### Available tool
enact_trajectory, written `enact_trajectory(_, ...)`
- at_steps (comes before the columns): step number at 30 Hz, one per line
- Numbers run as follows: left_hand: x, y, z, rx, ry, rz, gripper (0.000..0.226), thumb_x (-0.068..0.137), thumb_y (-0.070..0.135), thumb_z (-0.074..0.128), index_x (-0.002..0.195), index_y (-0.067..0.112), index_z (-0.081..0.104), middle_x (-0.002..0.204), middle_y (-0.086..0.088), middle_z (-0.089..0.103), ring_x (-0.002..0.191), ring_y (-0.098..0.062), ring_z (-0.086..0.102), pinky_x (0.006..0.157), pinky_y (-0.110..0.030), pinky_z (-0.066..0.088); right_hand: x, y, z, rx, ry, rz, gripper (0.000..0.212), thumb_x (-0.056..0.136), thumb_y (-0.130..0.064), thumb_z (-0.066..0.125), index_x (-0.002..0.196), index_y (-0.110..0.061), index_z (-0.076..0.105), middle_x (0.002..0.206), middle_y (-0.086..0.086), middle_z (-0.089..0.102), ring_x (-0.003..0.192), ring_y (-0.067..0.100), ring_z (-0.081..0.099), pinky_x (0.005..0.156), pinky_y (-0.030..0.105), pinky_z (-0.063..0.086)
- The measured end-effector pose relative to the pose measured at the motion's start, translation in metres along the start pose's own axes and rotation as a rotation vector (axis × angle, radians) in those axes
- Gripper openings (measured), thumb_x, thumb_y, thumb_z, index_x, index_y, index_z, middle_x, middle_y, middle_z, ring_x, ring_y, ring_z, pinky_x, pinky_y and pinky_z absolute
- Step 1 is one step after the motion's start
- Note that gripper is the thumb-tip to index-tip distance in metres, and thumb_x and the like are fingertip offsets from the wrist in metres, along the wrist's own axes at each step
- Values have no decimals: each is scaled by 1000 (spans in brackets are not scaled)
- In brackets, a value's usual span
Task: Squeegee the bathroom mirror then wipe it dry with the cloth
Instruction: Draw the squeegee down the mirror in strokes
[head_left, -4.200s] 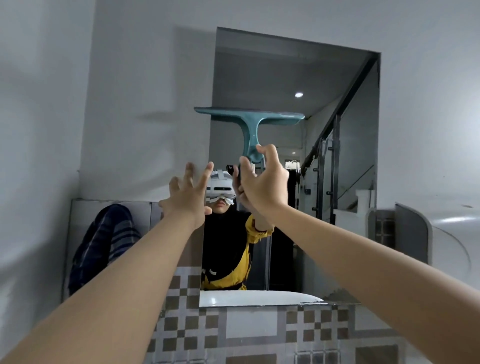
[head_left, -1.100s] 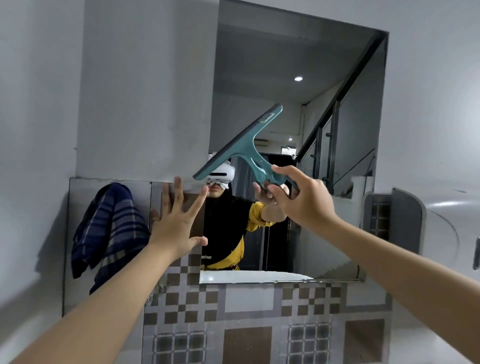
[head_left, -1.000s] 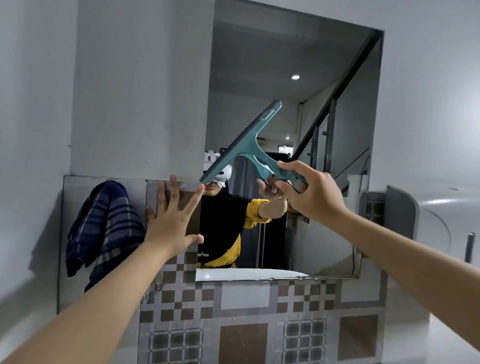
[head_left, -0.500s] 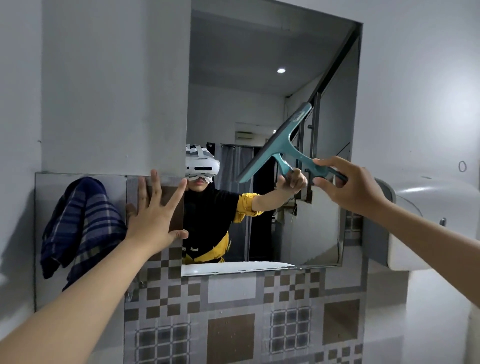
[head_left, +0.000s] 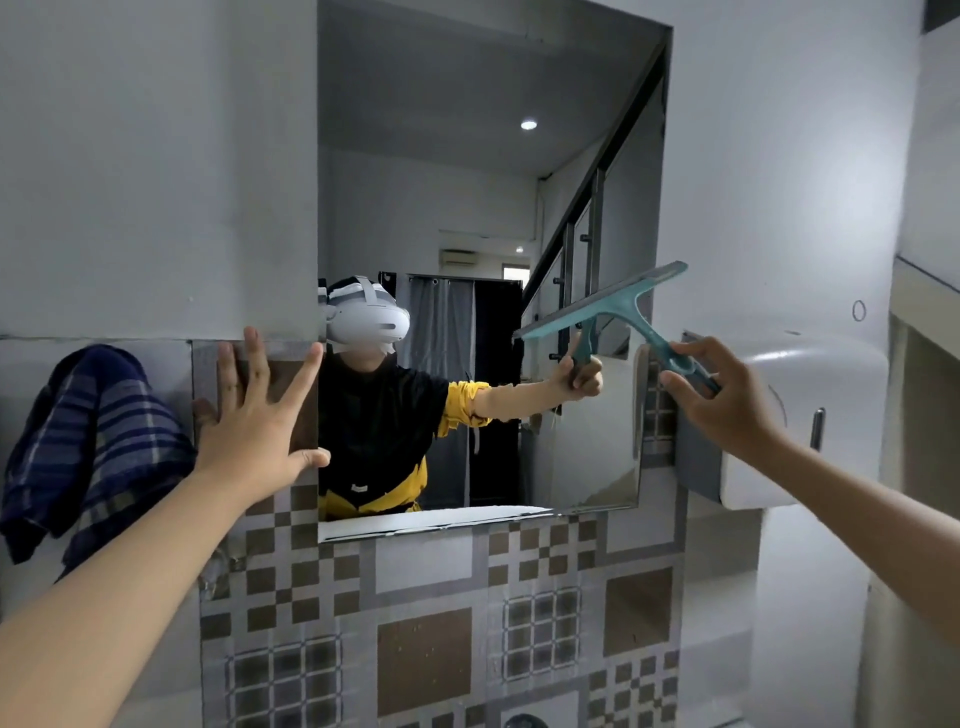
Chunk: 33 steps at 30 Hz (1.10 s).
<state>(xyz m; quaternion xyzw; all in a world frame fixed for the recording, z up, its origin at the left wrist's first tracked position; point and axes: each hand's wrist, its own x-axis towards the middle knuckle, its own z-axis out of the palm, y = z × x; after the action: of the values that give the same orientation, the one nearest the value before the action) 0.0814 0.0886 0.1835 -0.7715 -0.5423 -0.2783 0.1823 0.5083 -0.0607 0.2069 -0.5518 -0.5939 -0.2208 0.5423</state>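
The wall mirror (head_left: 483, 182) fills the upper middle of the head view and reflects a person in a headset. My right hand (head_left: 722, 402) grips the handle of a teal squeegee (head_left: 613, 304), whose blade lies tilted across the mirror's right edge at mid height. My left hand (head_left: 257, 421) is spread flat, fingers apart, on the tiled wall just left of the mirror's lower left corner. A dark blue checked cloth (head_left: 91, 447) hangs on the wall at the far left, beside my left hand.
Patterned brown and grey tiles (head_left: 431, 623) cover the wall below the mirror. A white wall-mounted dispenser (head_left: 769, 421) juts out right of the mirror, directly behind my right hand. Plain grey walls surround the rest.
My right hand has carried the squeegee from the mirror's upper middle across to its right edge and lower, tilting the blade. My left hand stays spread beside the mirror. The view has shifted right.
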Motion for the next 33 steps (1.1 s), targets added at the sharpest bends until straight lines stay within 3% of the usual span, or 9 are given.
enact_trajectory(2, -1, 2, 0, 6, 10, -10, 124, 66, 59, 69, 135, 44, -32, 142, -8, -49, 135, -39, -33, 104, -69, 17, -10, -5, 14, 50, 21, 33, 22, 86, -17, 67, 106, -17, 57, 90, -3, 59, 55, 14, 51, 49, 25, 48)
enact_trajectory(4, -1, 5, 1, -2, 18, -24, 123, 68, 57, 70, 134, 45, -34, 141, -7, -50, 137, -39, -30, 104, -69, 19, -19, -15, 25, 97, 26, 143, 21, 88, -22, 66, 104, -24, 53, 90, -2, 60, 59, 20, 57, 52, 33, 51)
enact_trajectory(10, -8, 6, 7, -9, 57, -33, 116, 75, 54, 64, 134, 44, -34, 146, -9, -43, 139, -39, -26, 101, -68, 31, -33, -50, 47, 280, 37, 370, 19, 92, -28, 61, 103, -27, 46, 81, 3, 57, 58, 22, 51, 49, 32, 47)
enact_trajectory(15, -20, -3, 24, -35, 99, 38, 95, 82, 54, 53, 141, 44, -20, 149, -9, -37, 136, -32, -29, 99, -70, 32, -37, -79, 58, 412, 44, 506, 29, 95, -30, 56, 117, -20, 42, 74, 5, 53, 39, 11, 44, 32, 20, 39)
enact_trajectory(22, -29, -8, 37, -22, 88, 71, 107, 74, 55, 65, 143, 44, -16, 149, -8, -39, 136, -32, -33, 99, -73, 27, -35, -134, 88, 678, 127, 688, 25, 94, -31, 55, 113, -23, 39, 87, 11, 52, 41, 11, 44, 33, 18, 37)
enact_trajectory(27, -31, -8, 40, -55, 117, 89, 109, 71, 50, 72, 146, 41, -6, 154, -10, -27, 140, -36, -23, 98, -74, 20, -49, -193, 118, 768, -19, 571, 24, 95, -24, 57, 108, -20, 38, 89, 11, 59, 35, 10, 47, 31, 18, 38)
enact_trajectory(29, -30, -8, 42, -51, 118, 76, 109, 72, 52, 70, 144, 44, -11, 153, -8, -32, 139, -35, -26, 100, -72, 19, -60, -213, 137, 766, -82, 471, 26, 94, -24, 59, 108, -20, 38, 87, 12, 60, 38, 9, 48, 33, 21, 42)
enact_trajectory(31, -29, -7, 42, -52, 117, 59, 108, 75, 53, 66, 141, 46, -19, 149, -5, -40, 137, -32, -32, 103, -69, 21, -71, -228, 155, 725, -107, 359, 27, 92, -26, 60, 107, -23, 38, 89, 11, 62, 49, 17, 55, 40, 31, 51)
enact_trajectory(33, -30, -7, 43, -75, 134, 67, 108, 75, 51, 67, 141, 46, -19, 149, -5, -39, 138, -32, -31, 102, -66, 30, -79, -238, 165, 666, -107, 287, 28, 91, -26, 61, 108, -22, 39, 87, -5, 54, 67, 20, 61, 56, 40, 57)
